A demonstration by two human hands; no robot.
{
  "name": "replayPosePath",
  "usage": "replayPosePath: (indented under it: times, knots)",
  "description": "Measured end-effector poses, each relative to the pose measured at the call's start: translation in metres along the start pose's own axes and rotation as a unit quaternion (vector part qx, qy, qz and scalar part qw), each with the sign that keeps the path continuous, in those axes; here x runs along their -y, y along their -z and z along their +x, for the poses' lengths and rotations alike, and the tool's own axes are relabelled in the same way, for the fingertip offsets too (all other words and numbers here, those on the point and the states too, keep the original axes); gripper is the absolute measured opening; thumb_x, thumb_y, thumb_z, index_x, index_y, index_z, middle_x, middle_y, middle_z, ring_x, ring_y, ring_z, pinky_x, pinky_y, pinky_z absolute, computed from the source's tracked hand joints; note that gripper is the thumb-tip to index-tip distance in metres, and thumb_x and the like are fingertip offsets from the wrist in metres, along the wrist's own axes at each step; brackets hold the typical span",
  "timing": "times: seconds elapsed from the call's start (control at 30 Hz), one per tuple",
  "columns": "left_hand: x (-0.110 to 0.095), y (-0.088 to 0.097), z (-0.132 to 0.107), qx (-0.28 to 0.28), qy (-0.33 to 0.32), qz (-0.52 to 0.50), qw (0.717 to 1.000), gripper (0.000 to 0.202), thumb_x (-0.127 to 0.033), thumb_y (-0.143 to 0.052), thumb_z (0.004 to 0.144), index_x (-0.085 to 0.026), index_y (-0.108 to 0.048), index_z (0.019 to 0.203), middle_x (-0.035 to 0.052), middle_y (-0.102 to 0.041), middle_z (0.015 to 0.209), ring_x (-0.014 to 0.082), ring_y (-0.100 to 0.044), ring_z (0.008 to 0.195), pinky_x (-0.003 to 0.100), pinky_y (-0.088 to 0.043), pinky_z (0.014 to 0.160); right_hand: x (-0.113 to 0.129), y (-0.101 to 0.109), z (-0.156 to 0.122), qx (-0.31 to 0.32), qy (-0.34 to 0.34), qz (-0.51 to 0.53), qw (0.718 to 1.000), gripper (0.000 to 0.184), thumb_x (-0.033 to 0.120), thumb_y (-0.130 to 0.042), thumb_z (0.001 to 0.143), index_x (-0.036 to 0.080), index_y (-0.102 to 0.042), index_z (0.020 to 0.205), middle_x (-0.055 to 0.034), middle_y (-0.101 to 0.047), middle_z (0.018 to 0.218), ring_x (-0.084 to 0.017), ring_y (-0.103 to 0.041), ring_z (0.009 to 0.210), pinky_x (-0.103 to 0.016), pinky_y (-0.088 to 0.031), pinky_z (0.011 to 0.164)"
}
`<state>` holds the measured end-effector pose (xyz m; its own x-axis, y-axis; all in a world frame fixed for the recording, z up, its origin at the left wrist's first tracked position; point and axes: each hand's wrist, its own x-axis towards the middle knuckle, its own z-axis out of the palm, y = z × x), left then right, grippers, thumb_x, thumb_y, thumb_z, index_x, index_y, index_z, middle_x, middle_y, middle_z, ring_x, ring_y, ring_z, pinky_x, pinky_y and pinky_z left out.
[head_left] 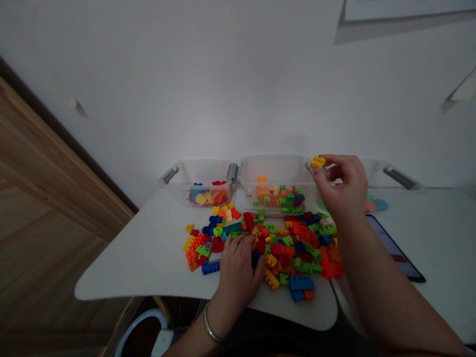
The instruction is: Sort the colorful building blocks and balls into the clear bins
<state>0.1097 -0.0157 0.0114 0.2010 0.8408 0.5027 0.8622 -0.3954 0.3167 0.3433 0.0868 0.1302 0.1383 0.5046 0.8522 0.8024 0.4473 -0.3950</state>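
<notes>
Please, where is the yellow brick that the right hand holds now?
In the head view, the yellow brick is pinched in the fingertips of the right hand, just by the right rim of the clear plastic bin.

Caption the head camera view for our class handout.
Right hand holds a yellow toy brick beside a clear plastic bin; left hand rests among scattered bricks.

The right hand [340, 191] holds a yellow toy brick [318, 162] between its fingers [332, 159], near the corner of a clear plastic box [277, 173] with coloured bricks inside. The left hand [238, 270], with a metal bangle [211, 325] on its wrist, lies on a loose pile of bricks [286, 248] on the white surface [130, 263], in front of a second clear box [204, 173]. A tablet [396, 243] lies to the right.
</notes>
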Motion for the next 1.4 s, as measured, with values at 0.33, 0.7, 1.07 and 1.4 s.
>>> replayPosePath:
  times: [0.33,0.7,1.07,1.4]
  knots:
    - [-0.001,-0.001,-0.001,0.0,-0.001,0.004,1.0,0.038,-0.026,-0.056,0.086,-0.014,-0.055,0.122,0.0124,-0.067,0.119,0.0308,-0.058,0.115,0.059,-0.039,0.108,-0.034,-0.029,-0.008,0.07,-0.029,-0.098,0.992,0.029,0.039,-0.058,0.085,0.022,-0.07,0.104,-0.0129,-0.06,0.122,-0.029,-0.053,0.114,-0.047,-0.037,0.102]
    - [0.0,-0.002,-0.001,-0.001,0.002,0.003,1.0,0.038,-0.026,-0.056,0.085,-0.014,-0.054,0.122,0.0123,-0.067,0.119,0.0309,-0.058,0.115,0.059,-0.039,0.108,-0.035,-0.03,-0.011,0.09,-0.031,-0.136,0.986,0.032,0.04,-0.056,0.087,0.023,-0.069,0.111,-0.012,-0.059,0.126,-0.03,-0.051,0.117,-0.048,-0.038,0.102]
    - [-0.001,0.0,0.0,0.0,-0.001,0.003,1.0,0.038,-0.025,-0.057,0.085,-0.012,-0.055,0.121,0.0133,-0.067,0.118,0.0311,-0.059,0.114,0.059,-0.038,0.108,0.0,0.003,0.005,0.301,0.006,-0.008,0.954,0.026,0.031,-0.053,0.085,0.022,-0.071,0.102,-0.006,-0.069,0.089,-0.018,-0.061,0.073,-0.03,-0.048,0.068]
    - [-0.001,0.0,0.0,0.001,-0.005,0.009,1.0,0.038,-0.025,-0.058,0.085,-0.012,-0.055,0.12,0.0129,-0.067,0.118,0.0315,-0.059,0.114,0.059,-0.041,0.105,0.021,-0.019,-0.017,0.62,0.064,-0.137,0.77,0.032,0.029,-0.062,0.079,0.027,-0.071,0.11,-0.0036,-0.073,0.108,-0.023,-0.067,0.097,-0.03,-0.048,0.075]
